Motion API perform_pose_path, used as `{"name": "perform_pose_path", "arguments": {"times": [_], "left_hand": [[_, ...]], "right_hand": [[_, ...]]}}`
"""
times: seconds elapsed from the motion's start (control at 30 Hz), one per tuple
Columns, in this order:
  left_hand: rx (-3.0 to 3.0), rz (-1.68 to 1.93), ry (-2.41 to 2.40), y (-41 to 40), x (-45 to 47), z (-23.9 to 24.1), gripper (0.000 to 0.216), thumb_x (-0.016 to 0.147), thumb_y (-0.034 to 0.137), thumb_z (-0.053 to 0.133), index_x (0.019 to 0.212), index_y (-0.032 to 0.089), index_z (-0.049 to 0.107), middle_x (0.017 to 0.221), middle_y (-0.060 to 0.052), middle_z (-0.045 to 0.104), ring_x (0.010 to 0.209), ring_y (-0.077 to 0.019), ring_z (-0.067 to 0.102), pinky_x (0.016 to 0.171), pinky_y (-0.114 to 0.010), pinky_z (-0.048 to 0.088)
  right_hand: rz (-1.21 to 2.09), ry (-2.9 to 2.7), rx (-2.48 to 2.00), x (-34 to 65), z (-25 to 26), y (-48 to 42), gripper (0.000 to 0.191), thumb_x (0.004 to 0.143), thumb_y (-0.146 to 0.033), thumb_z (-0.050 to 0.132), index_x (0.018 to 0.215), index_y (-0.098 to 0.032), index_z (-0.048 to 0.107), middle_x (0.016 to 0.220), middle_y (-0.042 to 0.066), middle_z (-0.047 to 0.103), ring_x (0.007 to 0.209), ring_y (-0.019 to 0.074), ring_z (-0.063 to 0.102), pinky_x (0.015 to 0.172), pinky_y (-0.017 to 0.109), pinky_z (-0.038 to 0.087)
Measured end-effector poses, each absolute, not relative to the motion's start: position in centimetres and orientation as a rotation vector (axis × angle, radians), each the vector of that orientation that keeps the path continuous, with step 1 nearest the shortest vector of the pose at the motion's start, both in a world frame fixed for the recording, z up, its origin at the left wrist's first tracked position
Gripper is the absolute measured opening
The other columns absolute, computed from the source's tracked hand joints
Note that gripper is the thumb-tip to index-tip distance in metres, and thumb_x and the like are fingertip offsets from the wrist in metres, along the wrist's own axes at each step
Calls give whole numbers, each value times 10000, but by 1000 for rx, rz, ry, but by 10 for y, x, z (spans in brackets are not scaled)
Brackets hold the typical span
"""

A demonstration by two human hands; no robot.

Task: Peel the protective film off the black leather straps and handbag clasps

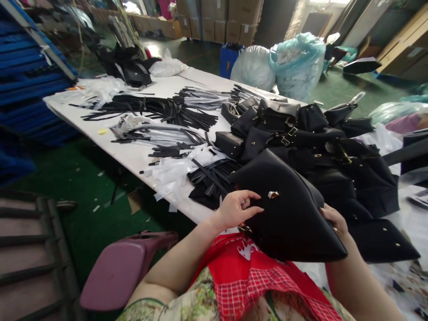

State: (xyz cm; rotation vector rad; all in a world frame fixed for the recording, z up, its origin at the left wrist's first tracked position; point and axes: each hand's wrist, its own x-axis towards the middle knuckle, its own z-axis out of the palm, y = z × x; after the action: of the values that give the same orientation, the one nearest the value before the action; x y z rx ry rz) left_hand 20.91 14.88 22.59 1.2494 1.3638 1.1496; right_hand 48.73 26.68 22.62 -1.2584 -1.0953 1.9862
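Note:
A black leather-look handbag (287, 223) is tilted in front of my red apron, with a small gold metal fitting (273, 194) on its face. My right hand (335, 219) grips the bag by its right side, some fingers hidden behind it. Over the left part of the face is my left hand (238, 208), thumb and forefinger stretched out and apart, pointing toward the fitting. The other left fingers are curled, and whether they touch the bag I cannot tell. Close beyond lie several black bags (321, 174) in a heap.
Bundles of black straps (160, 109) and white wrapping sheets (180, 171) cover much of the white table (96, 122). A pink stool (115, 274) stands at my left. Stuffed plastic bags (296, 67) and a blue bin (229, 60) are beyond the far edge.

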Motion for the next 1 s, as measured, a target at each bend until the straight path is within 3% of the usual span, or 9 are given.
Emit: {"name": "perform_pose_path", "arguments": {"times": [0.2,0.37,0.53,0.8,1.0], "left_hand": [[1155,1197,1279,158,220,226,388,768,431,730,1013,133,689,523,110,329,487,-62,271,502,-226,240],[1069,1219,1203,167,230,232,346,775,469,703,843,132,662,522,91,373,487,-57,289,483,-217,230],[951,1211,1147,166,229,235,393,745,500,736,760,129,610,535,73,403,497,-51,305,469,-208,192],[566,1264,693,148,210,231,305,780,357,754,781,167,516,543,90,355,431,-27,235,412,-174,145],[343,1379,692,120,172,205,327,759,294,767,696,158,477,678,36,459,482,-26,343,405,-137,265]], "right_hand": [[2134,-1131,-1268,497,232,269,369,462,-322,870,776,-198,722,651,60,739,506,235,691,448,269,564],[2173,-1192,-1247,504,230,270,368,484,-338,861,800,-199,733,685,73,748,586,276,721,517,310,598],[2182,-1147,-1231,506,232,260,344,535,-338,847,826,-197,730,699,74,751,548,233,706,506,272,582],[2179,-1112,-1163,485,239,252,309,563,-346,862,775,-166,726,630,60,731,490,182,676,437,203,524],[1909,-1104,-1118,472,277,263,298,604,-364,853,766,-148,728,639,57,735,501,177,678,476,214,545]]}}
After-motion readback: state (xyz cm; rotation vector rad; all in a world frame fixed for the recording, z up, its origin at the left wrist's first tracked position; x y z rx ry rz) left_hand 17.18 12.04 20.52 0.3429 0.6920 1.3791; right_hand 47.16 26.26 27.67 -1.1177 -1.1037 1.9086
